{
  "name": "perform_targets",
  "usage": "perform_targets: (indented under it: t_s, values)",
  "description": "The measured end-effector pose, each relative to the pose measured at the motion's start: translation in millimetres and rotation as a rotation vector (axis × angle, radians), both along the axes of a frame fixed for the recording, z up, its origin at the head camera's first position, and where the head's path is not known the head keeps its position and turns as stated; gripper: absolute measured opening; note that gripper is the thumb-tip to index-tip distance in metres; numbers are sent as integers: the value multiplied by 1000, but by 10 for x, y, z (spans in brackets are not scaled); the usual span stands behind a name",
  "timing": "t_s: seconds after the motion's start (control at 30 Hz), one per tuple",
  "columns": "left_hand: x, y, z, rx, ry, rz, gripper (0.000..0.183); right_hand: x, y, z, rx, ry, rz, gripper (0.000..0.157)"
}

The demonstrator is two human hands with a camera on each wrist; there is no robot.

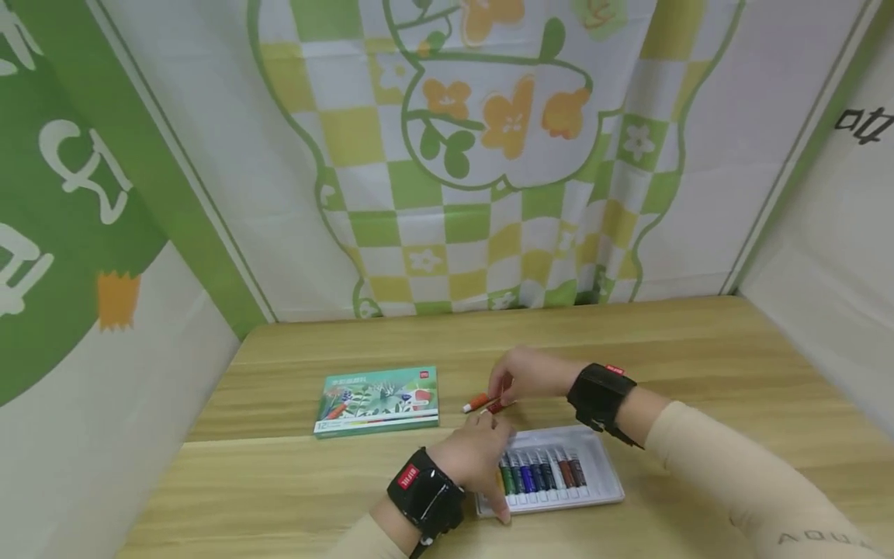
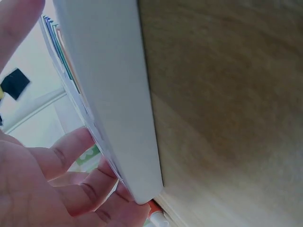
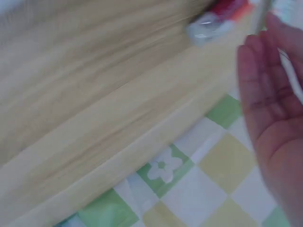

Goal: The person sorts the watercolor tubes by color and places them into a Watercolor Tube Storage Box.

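Observation:
A white plastic tray holds a row of small paint tubes in several colours. My left hand spans the tray's left end, thumb at the near edge and fingers at the far edge. In the left wrist view, its fingertips meet the rim of the tray. Just beyond the tray, an orange paint tube and a red paint tube lie side by side on the table. My right hand is over them, fingertips beside the red tube, nothing visible between thumb and fingers.
A flat green cardboard paint box with a flower picture lies left of the tray on the wooden table. Behind the table hangs a checked curtain, and printed cloth panels stand at both sides.

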State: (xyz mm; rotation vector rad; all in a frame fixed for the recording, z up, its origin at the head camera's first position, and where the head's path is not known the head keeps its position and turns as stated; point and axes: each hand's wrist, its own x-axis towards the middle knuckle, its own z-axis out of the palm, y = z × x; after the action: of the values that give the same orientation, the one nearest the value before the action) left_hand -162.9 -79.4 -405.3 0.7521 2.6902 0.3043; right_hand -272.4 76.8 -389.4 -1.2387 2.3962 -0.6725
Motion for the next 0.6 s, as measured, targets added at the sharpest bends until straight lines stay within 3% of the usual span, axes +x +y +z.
perform_targets:
  t_s: [0.13, 0.2, 0.47, 0.6]
  values:
    - [10, 0, -3, 5, -14, 15, 104, -76, -111, -145, 2, 33, 101, 14]
    - [17, 11, -6, 8, -9, 13, 104, -92, -102, -196, -1, 38, 107, 16]
    - [4, 10, -6, 16, -15, 25, 107, -147, -29, -285, -12, -34, 71, 16]
    - [-9, 3, -12, 15, -26, 34, 108, -138, -15, -313, 20, -79, -1, 19]
